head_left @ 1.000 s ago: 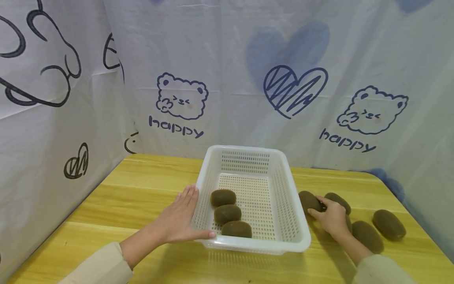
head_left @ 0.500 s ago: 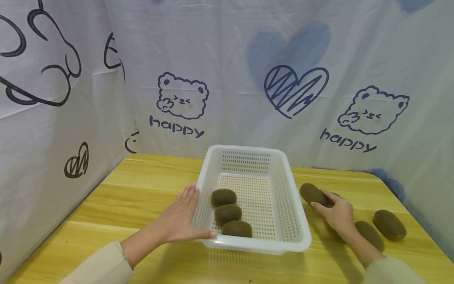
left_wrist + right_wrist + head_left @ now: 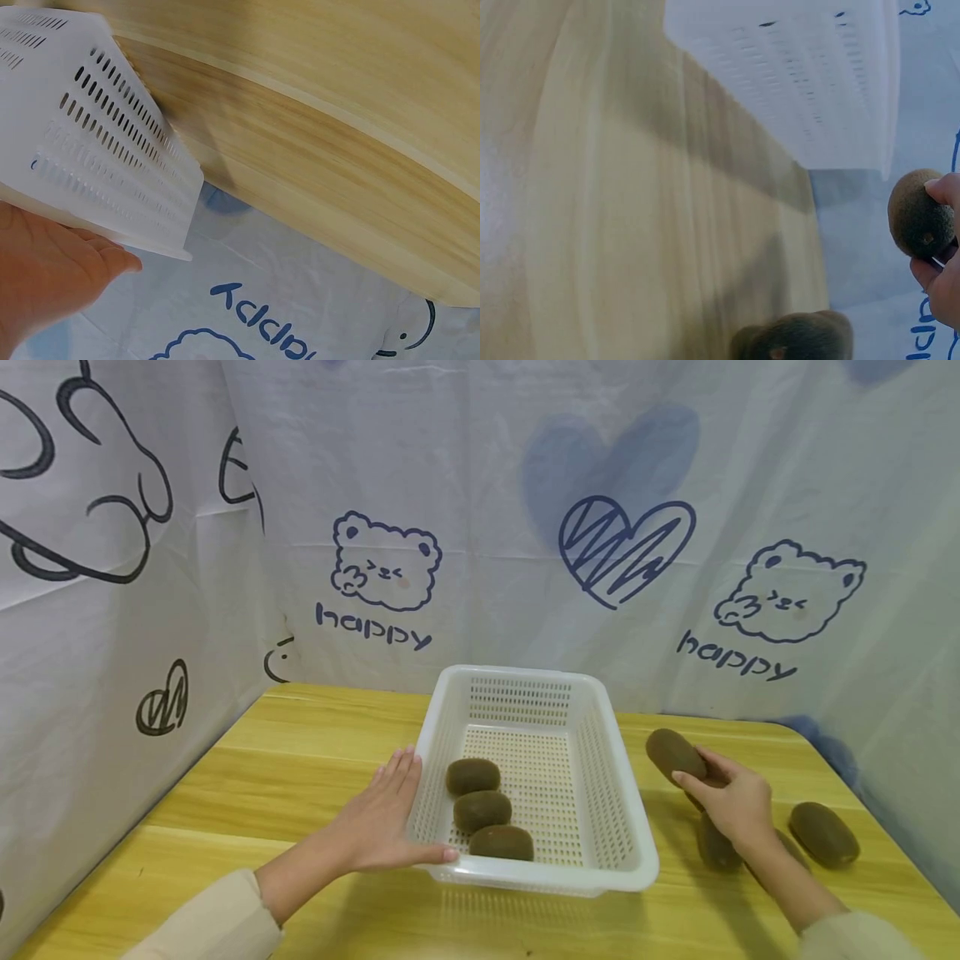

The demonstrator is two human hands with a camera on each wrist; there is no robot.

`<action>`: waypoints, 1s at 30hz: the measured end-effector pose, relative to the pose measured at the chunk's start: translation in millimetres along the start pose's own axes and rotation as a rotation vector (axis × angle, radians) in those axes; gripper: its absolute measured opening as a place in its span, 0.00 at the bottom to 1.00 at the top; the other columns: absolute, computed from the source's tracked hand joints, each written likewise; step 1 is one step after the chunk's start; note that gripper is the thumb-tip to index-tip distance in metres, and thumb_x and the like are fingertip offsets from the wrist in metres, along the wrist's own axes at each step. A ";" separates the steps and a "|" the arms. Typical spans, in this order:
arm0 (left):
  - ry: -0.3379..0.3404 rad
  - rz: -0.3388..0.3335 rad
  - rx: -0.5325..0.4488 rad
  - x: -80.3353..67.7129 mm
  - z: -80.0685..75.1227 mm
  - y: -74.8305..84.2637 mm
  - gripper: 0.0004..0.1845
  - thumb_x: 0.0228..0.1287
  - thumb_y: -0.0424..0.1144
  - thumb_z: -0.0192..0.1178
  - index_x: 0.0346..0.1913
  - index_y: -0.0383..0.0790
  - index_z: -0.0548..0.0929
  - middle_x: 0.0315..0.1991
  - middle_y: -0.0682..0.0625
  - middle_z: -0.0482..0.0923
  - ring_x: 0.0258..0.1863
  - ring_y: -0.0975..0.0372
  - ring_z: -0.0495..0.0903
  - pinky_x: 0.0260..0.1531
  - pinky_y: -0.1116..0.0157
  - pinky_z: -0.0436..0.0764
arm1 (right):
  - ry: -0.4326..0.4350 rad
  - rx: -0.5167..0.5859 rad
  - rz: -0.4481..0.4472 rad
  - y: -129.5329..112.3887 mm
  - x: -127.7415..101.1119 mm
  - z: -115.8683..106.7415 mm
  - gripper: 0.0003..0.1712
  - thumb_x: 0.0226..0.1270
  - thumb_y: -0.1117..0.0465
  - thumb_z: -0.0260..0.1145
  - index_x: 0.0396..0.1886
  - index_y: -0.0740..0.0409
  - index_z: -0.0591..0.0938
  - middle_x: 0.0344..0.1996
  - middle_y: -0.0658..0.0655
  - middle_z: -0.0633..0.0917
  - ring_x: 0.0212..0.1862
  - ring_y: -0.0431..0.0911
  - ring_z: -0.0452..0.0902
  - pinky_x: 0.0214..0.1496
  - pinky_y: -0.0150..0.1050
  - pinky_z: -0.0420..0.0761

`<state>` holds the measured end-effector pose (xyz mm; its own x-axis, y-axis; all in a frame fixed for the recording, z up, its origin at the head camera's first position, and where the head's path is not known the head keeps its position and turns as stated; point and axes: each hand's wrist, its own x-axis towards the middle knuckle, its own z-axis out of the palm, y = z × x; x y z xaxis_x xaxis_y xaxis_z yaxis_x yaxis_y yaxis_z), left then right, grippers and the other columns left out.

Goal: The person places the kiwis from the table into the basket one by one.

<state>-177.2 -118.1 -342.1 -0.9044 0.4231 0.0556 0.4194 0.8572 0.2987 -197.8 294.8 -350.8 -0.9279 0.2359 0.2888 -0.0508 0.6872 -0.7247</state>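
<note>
Gripping a kiwi, right hand holds it off the table, right of basket. Left hand lies flat vs basket's left wall, fingers straight. 3 kiwis inside.

L wrist: palm on basket wall.

R wrist: fingers pinch kiwi, basket just past it.
</note>
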 end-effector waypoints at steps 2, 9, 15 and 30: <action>-0.002 0.002 -0.001 -0.1 -0.5 0.2 0.66 0.43 0.75 0.55 0.70 0.26 0.46 0.72 0.33 0.37 0.73 0.44 0.39 0.71 0.49 0.50 | 0.006 0.014 -0.009 -3.5 -0.5 -2.1 0.34 0.56 0.55 0.69 0.59 0.69 0.73 0.50 0.72 0.79 0.28 0.10 0.62 0.30 0.11 0.71; 0.001 0.003 -0.007 -0.2 -2.0 0.5 0.66 0.42 0.75 0.56 0.70 0.26 0.46 0.72 0.33 0.38 0.73 0.44 0.40 0.71 0.49 0.50 | 0.009 0.051 -0.056 -19.2 -5.4 -5.2 0.33 0.56 0.57 0.70 0.58 0.69 0.74 0.48 0.72 0.80 0.29 0.12 0.66 0.30 0.14 0.74; 0.000 -0.004 -0.012 -0.6 -2.7 1.1 0.66 0.42 0.75 0.56 0.70 0.26 0.46 0.72 0.33 0.38 0.73 0.44 0.40 0.71 0.49 0.50 | -0.046 0.090 -0.070 -37.6 -12.6 -5.3 0.34 0.56 0.55 0.69 0.60 0.67 0.73 0.50 0.70 0.80 0.31 0.14 0.69 0.32 0.16 0.76; -0.008 0.004 -0.005 -0.9 -4.4 2.2 0.65 0.43 0.75 0.55 0.70 0.25 0.46 0.72 0.32 0.39 0.73 0.43 0.41 0.71 0.48 0.51 | -0.159 0.134 -0.130 -69.4 -25.7 17.5 0.31 0.56 0.56 0.70 0.58 0.64 0.75 0.51 0.66 0.81 0.50 0.55 0.81 0.41 0.24 0.81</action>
<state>-175.8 -117.8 -337.3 -0.9018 0.4292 0.0493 0.4230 0.8538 0.3035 -176.9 228.9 -318.9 -0.9564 0.0327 0.2903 -0.2122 0.6051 -0.7674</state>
